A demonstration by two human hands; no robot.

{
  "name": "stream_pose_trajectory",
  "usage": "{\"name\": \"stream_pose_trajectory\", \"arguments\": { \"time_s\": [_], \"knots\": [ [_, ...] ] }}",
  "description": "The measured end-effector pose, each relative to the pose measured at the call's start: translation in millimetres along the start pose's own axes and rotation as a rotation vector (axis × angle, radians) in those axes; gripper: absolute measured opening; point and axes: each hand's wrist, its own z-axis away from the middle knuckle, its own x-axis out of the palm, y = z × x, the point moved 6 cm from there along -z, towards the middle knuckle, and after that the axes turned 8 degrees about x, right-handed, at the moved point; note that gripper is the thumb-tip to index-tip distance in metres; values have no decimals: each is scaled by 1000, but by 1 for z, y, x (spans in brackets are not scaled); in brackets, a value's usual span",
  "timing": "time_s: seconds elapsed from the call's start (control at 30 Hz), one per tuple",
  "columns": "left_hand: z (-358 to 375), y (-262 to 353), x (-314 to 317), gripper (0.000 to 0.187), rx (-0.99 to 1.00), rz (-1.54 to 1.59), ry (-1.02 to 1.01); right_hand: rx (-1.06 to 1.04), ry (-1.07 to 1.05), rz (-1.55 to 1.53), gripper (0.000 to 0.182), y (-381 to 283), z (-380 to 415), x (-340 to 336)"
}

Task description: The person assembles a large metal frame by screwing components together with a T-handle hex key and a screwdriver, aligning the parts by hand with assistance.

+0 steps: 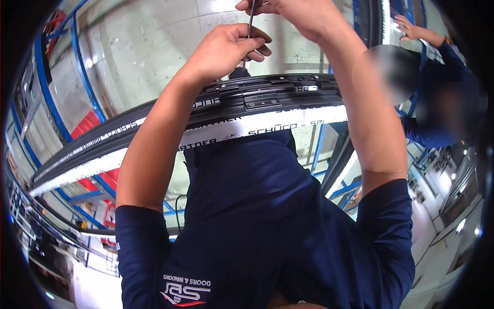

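A thin dark metal rod (251, 23) stands nearly upright above the black window frame profile (216, 105). Its upper end is between the fingers of my right hand (280, 7), which is partly cut off by the top edge of the view. Lower down, my left hand (231, 49) pinches the same rod between thumb and fingers. Just below my left hand, the profile carries a small black hardware piece (261, 103) with screws in it. White protective film (272, 129) with printed lettering runs along the profile's near side, close against my dark blue shirt (247, 206).
Blue metal rack bars (49, 98) stand on the left, with red material (88, 126) beside them. At the right, another person (442, 103) in dark blue reaches a hand (406, 28) toward a frame's upright bar. A dark profile (334, 159) extends beside my right arm.
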Motion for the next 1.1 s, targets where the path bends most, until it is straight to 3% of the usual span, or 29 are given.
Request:
{"name": "stream_pose_trajectory", "arguments": {
  "time_s": [0.13,0.17,0.27,0.37,0.53,0.67,0.93,1.1],
  "knots": [
    [6,-17,-10,36,-108,203,64,-6,-98,494,51,12,-42,9],
    [9,-22,-13,39,-111,217,43,-149,-98,623,49,16,-57,13],
    [17,-39,-19,40,-152,299,63,-123,-165,766,43,24,-70,16],
    [24,-50,-25,42,-221,234,171,-397,-218,788,41,44,-102,32],
    [30,-50,-29,42,-268,218,186,-357,-340,830,32,45,-113,51],
    [33,-59,-30,41,-322,184,183,-387,-347,822,31,55,-117,57],
    [36,-64,-27,40,-346,178,178,-234,-341,808,30,60,-114,58],
    [36,-65,-27,39,-353,160,174,-329,-328,870,31,60,-118,58]
  ]
}}
